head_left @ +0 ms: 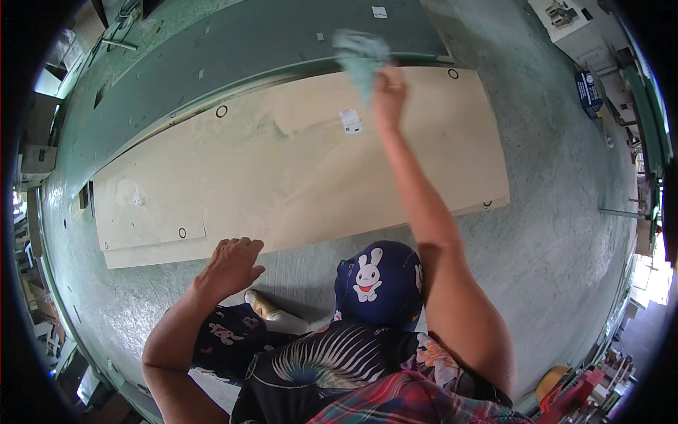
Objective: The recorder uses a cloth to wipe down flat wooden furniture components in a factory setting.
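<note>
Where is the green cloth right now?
The green cloth is in the right hand, at the far edge of the pale board, near its white sticker.

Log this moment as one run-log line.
left hand: braced on panel edge | right hand: shut on cloth | pale panel: flat on floor

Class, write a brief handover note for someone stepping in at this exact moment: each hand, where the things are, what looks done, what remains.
Right hand: stretched out, gripping a pale green cloth at the far edge of the beige board.
Left hand: empty, fingers curled on the board's near edge.
Board lies flat on the green floor, a small white label near the cloth.
Done and left: cannot tell which areas are wiped.
</note>
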### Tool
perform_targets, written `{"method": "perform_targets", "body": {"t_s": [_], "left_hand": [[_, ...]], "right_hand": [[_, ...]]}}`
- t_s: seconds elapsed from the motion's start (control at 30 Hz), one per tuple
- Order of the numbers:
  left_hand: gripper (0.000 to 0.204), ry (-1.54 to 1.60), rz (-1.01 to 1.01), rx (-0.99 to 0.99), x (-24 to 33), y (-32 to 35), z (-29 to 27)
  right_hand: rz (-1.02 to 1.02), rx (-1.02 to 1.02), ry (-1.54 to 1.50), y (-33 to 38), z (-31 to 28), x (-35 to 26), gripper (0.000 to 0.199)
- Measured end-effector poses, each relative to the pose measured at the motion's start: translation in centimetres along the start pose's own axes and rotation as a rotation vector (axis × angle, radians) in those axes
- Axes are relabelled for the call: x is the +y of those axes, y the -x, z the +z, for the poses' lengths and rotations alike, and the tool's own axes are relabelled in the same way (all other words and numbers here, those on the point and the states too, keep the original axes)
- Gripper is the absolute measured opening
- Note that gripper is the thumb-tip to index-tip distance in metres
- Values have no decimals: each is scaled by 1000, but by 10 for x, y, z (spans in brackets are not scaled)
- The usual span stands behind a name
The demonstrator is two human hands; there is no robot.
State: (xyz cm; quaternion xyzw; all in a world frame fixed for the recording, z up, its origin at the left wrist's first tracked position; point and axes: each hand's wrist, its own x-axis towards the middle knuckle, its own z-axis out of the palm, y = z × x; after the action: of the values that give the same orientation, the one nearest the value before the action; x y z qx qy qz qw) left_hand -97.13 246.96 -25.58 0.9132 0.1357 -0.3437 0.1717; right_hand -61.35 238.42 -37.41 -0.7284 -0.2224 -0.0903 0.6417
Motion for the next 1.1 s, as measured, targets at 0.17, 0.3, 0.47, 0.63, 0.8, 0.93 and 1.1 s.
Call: {"method": "perform_targets", "body": {"t_s": [0.17,0.3,0.47,0.63,0.8,0.93,1.1], "left_hand": [[45,5,90,41,1,-8,-6],[45,-10,80,-8,-2,-4,-2],[45,-36,114,-12,3,-13,0],[34,-41,169,81,4,-24,3],[45,-54,35,55,1,-14,5],[46,-70,12,4,-1,-21,8],[46,-59,26,31,7,-26,-1]], "right_hand": [[-42,210,731,-30,-174,84,27],[-149,135,1316,51,-182,124,31],[-230,-314,513,136,-39,65,28],[-325,-744,3,156,29,-25,38],[-275,-193,30,76,-7,-15,39],[-267,-264,620,54,-50,39,38],[-397,-304,746,21,-106,116,35]]}}
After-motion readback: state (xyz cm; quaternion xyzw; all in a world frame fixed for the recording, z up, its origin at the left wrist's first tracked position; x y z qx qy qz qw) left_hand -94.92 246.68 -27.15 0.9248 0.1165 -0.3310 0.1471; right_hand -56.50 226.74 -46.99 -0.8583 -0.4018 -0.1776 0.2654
